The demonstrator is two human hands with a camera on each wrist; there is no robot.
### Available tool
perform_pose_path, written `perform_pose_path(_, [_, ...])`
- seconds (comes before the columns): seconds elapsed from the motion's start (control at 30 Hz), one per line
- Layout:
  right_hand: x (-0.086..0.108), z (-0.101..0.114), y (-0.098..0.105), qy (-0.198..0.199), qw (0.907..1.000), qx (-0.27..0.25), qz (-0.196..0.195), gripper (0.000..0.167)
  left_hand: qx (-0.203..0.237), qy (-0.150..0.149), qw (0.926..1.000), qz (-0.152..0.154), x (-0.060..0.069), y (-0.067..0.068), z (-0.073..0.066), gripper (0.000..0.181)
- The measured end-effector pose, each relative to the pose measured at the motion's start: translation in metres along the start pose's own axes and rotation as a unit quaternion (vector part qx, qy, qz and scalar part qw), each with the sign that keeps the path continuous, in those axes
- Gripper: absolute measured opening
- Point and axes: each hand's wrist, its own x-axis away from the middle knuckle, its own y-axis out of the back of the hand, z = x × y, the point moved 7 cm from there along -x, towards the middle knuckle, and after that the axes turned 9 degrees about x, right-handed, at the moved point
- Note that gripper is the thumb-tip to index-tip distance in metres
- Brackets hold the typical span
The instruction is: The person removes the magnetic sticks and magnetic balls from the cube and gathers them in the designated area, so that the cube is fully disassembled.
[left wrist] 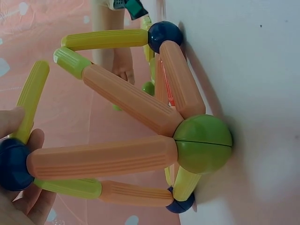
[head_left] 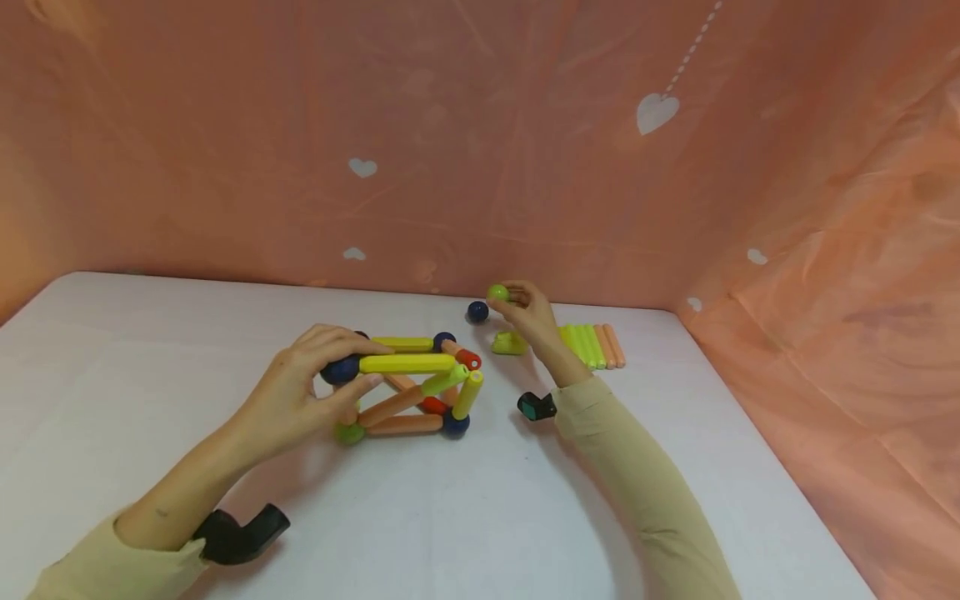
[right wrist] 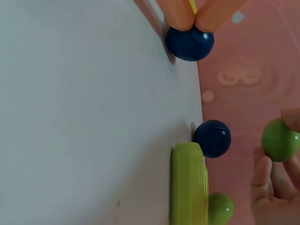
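At nine o'clock on the rod-and-ball frame (head_left: 401,426), your left hand (head_left: 292,396) has thumb and fingers curled about a dark blue corner ball (head_left: 341,370), where a yellow rod (head_left: 408,364) joins. The frame stands on the bench (head_left: 465,517), with its green base ball (head_left: 349,433) at eight o'clock and a dark blue base ball (head_left: 454,423) at four; a red-tipped rod (head_left: 468,359) juts out at two. Out toward two o'clock from the frame, your right hand (head_left: 538,321) pinches a loose green ball (head_left: 498,292) between its fingers, raised off the bench. Just beside that, between seven and eight o'clock from it, a loose dark blue ball (head_left: 477,312) rests on the bench, and a few yellow rods (head_left: 510,342) lie at about four o'clock from the blue one. Your right wrist view shows another green ball (right wrist: 220,208) next to those rods. At four o'clock from your right hand lies a row of yellow-green and peach rods (head_left: 588,346), side by side. A peach-coloured cloth (head_left: 480,150) printed with white hearts (head_left: 657,113) hangs at twelve o'clock, behind the bench.
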Motion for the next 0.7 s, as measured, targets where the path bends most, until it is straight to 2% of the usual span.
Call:
perform_pose_path(0.2, [-0.010,0.007,-0.007,0.027,0.9988,0.040,0.001,0.043,0.001,-0.007,1.0000,-0.001,0.000,0.000,-0.002,0.029])
perform_pose_path(0.43, [-0.017,0.028,-0.026,0.089,0.9899,0.110,0.012,0.043,0.004,0.001,1.0000,-0.002,0.000,0.002,-0.002,0.029])
perform_pose_path(0.7, [-0.025,0.029,-0.045,0.103,0.9788,0.173,0.039,0.037,0.010,-0.001,0.9999,-0.006,0.002,0.001,-0.002,0.028])
